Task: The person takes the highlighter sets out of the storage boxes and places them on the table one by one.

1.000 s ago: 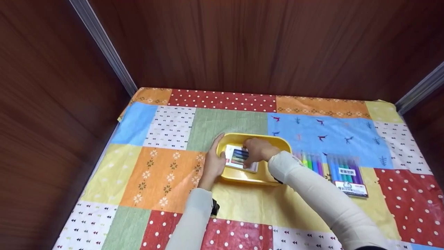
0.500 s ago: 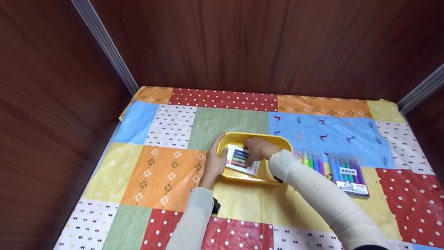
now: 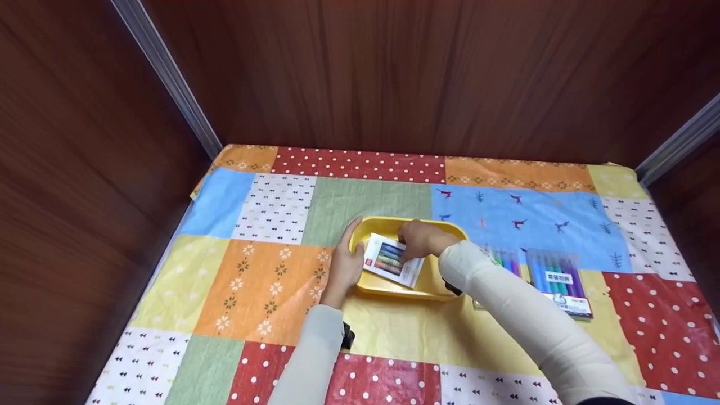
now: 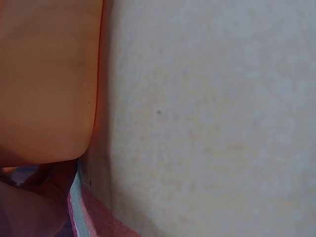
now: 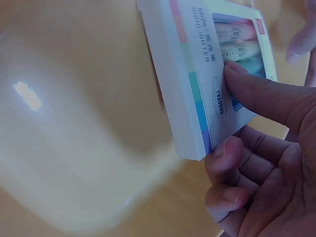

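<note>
A yellow plastic basket [image 3: 382, 292] stands on the tablecloth in the head view. My left hand [image 3: 344, 269] grips its left rim, thumb inside and fingers along the outer side. Inside the basket, my right hand [image 3: 423, 238] pinches a white highlighter box [image 3: 376, 260] with a clear window. In the right wrist view the thumb presses the front of that box [image 5: 195, 74], while the other fingers curl behind and below it. Pastel highlighters show through the window. The left wrist view holds mostly the basket's wall [image 4: 47, 84] and the cloth.
Right of the basket lies a clear pack of colored markers [image 3: 558, 281]. A second marker pack [image 3: 509, 260] beside it is partly hidden by my right sleeve. The patchwork tablecloth [image 3: 270, 287] reaches a brown wood-grain panel [image 3: 337, 73] at the back.
The highlighter box has turned clockwise in the basket under my right hand, its lower right corner shifting toward me. My left hand keeps its hold on the rim.
</note>
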The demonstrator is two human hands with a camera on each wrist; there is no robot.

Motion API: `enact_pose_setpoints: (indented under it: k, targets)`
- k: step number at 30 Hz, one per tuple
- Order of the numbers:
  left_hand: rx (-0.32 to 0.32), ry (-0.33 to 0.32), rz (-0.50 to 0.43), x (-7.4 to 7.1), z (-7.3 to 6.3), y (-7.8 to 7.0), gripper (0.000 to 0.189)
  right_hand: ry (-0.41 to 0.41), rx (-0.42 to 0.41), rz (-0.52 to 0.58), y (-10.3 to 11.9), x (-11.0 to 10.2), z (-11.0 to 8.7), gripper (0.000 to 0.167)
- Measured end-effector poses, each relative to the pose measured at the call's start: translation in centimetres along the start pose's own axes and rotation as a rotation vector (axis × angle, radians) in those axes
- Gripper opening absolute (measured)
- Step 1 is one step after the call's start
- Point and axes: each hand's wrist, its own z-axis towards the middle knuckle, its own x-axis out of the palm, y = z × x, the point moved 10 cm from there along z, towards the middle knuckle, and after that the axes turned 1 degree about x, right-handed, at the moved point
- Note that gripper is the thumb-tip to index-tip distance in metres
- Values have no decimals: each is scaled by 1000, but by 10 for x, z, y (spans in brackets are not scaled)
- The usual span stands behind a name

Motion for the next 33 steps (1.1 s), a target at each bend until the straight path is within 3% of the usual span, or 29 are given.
enact_pose_setpoints:
  k: [12, 20, 33]
  targets:
    - [-10, -9, -4, 1, 2, -1, 61, -49, -79, 2, -1, -13, -15, 20]
    - [13, -25, 11, 1, 0, -1, 59, -46, -65, -8, -6, -11, -24, 17]
    - [14, -26, 15, 2, 0, -2, 62, -133, -127, 47, -3, -25, -41, 13]
